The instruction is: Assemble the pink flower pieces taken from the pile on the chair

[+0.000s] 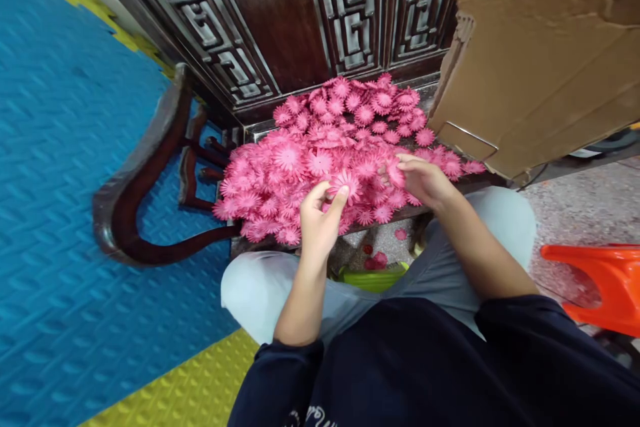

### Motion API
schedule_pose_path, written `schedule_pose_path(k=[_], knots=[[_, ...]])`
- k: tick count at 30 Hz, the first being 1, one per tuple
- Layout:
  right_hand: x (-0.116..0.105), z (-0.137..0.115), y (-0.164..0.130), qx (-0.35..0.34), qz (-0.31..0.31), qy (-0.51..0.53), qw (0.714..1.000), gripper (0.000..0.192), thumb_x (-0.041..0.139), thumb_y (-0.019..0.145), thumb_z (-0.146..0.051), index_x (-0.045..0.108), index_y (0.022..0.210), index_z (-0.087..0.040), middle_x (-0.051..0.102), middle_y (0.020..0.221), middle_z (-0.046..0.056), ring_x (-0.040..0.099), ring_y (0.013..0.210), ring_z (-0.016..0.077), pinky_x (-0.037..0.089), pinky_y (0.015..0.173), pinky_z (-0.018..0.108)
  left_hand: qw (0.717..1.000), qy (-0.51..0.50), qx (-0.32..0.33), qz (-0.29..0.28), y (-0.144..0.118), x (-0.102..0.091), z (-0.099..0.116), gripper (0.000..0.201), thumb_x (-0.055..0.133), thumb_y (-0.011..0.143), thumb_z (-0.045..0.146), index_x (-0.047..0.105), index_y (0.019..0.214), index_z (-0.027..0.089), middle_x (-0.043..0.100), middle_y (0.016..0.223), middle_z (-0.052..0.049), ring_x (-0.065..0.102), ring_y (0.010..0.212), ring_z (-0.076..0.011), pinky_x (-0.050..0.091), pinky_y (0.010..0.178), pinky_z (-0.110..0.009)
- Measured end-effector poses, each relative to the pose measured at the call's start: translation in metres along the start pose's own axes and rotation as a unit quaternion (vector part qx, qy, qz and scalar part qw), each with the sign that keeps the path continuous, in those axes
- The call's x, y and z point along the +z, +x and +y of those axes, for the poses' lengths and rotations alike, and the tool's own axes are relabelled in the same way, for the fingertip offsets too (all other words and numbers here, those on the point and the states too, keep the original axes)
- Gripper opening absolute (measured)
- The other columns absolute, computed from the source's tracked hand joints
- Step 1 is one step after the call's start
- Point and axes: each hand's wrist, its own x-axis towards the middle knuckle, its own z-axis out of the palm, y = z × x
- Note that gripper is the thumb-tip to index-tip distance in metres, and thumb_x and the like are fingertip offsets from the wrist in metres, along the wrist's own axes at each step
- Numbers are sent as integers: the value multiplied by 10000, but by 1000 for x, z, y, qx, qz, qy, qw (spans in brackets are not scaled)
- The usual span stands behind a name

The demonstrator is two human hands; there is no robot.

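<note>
A wide heap of pink artificial flowers (295,167) with narrow pointed petals covers the seat of a dark carved wooden bench. My left hand (320,217) pinches one pink artificial flower (349,181) between thumb and fingers, held over the front of the heap with its face up. To its right, my right hand (425,180) has its thumb and fingers closed on another pink flower head (395,173). Those right fingertips are partly hidden behind the petals and slightly blurred. The two hands are apart, both just above the pile.
The bench's curved armrest (135,240) juts out on the left, over blue floor mats (60,213). A large cardboard sheet (545,80) stands at the right. Loose petals (376,260) lie on the floor near a green plastic item (373,278). An orange stool (600,287) stands right.
</note>
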Motion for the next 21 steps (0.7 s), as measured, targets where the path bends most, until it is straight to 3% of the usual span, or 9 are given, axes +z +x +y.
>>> schedule_pose_path(k=[4,7,10,15,18,21], knots=[[-6,-1,0,23,-50,12,998,50,531,592,-207,543,629,-176,554,600,27,507,571,145,436,571,293,999,32,11,-3,0,5,-3,164,612,767,329,576,740,171,570,707,18,532,686,-101,419,675,-210],[-7,0,1,14,-68,10,998,67,501,585,-186,542,637,-174,561,612,28,521,603,151,424,578,292,991,112,72,1,2,4,-5,141,590,787,301,587,723,175,597,745,1,558,746,-124,430,721,-240],[-4,3,0,0,-112,-61,992,139,477,587,-151,569,691,-156,546,612,17,496,602,136,391,588,273,963,225,140,48,4,4,-8,103,607,784,291,618,761,191,645,789,-10,568,811,-157,421,785,-289],[1,13,-2,41,-271,-224,935,221,428,597,-136,578,759,-129,517,655,6,426,565,110,308,536,245,914,334,199,115,7,-1,-8,70,666,749,270,634,759,208,676,788,-8,563,821,-183,383,807,-335],[6,21,-3,74,-344,-212,912,256,404,576,-136,570,770,-123,506,659,6,425,582,116,304,554,250,908,330,251,65,9,-5,-8,74,647,738,143,642,732,217,679,802,6,566,838,-174,389,803,-325],[10,24,-3,79,-364,-172,912,240,409,607,-162,573,775,-114,489,638,6,396,566,117,296,558,261,900,325,287,30,10,-7,-8,162,632,712,75,658,681,232,668,863,8,557,871,-172,391,812,-326]])
